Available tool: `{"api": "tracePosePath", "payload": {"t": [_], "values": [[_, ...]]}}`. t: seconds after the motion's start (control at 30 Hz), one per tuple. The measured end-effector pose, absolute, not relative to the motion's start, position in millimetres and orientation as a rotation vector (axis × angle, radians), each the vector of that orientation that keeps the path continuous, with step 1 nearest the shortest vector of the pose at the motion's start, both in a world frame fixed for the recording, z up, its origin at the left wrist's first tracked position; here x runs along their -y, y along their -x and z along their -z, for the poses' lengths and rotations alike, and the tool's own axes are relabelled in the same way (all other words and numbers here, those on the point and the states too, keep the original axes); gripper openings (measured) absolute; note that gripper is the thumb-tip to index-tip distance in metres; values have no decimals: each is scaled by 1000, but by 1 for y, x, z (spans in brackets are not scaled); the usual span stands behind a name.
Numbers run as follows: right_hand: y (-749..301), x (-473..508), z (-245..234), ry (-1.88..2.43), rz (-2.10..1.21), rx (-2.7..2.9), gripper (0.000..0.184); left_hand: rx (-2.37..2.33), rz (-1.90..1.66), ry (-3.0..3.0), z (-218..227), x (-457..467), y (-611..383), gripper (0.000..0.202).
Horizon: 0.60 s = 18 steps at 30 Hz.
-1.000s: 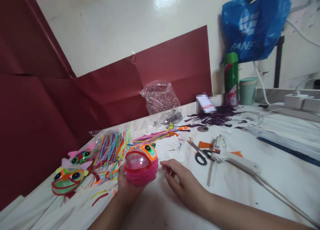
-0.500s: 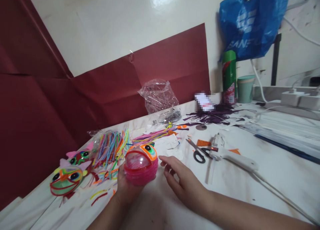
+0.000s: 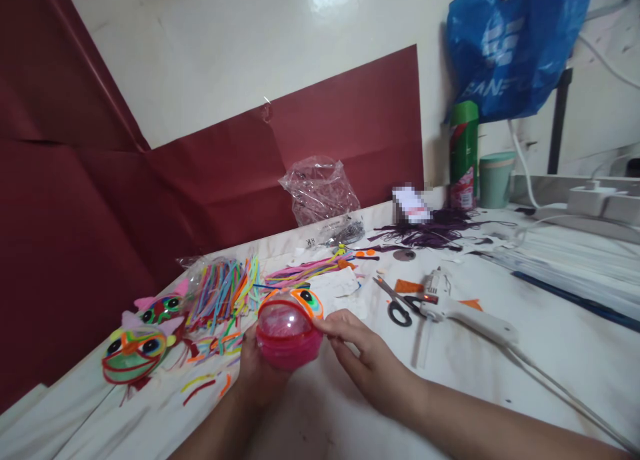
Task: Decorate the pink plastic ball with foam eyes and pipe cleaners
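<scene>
A pink, partly see-through plastic ball (image 3: 290, 347) has a red pipe-cleaner outline and an eye (image 3: 306, 299) ringed in orange, white and green. My left hand (image 3: 257, 373) is wrapped round the ball from its left and below, with some fingers hidden behind it. At the ball's right side, beside the eye, the fingertips of my right hand (image 3: 363, 353) are pinched together against the edge; whether anything small is between them cannot be seen. Right of that hand lie black-handled scissors (image 3: 400, 312) and a white hot glue gun (image 3: 465, 319).
Two decorated face balls, a nearer green one (image 3: 133, 363) and one behind it (image 3: 160, 308), sit at left. Pipe cleaners (image 3: 220, 290) lie along the back. Purple tassels (image 3: 430, 230) and a green spray can (image 3: 464, 157) are at back right. The glue gun's cord (image 3: 565, 397) trails right.
My right hand has come in to touch the ball's right edge, its fingers drawing together. The ball in my left hand has turned slightly and shifted a little right. The whole view has shifted slightly.
</scene>
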State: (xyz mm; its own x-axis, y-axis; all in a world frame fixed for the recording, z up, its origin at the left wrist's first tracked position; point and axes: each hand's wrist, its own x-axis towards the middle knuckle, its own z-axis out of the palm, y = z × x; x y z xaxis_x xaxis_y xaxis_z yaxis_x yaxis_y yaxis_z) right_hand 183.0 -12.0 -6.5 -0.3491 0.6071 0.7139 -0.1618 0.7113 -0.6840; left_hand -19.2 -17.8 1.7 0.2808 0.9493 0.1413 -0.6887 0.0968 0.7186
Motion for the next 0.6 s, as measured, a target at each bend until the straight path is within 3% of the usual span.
{"api": "tracePosePath", "payload": {"t": [0.27,0.53,0.6], "values": [[-181,5,11,447,-1024,1752,42,-412,-1212,-770,6,12,24,41],[-182,13,1,491,-1230,1584,39,-518,-1406,-772,0,14,23,49],[-182,11,2,599,-1260,1515,30,-559,-1434,-744,0,13,25,50]]}}
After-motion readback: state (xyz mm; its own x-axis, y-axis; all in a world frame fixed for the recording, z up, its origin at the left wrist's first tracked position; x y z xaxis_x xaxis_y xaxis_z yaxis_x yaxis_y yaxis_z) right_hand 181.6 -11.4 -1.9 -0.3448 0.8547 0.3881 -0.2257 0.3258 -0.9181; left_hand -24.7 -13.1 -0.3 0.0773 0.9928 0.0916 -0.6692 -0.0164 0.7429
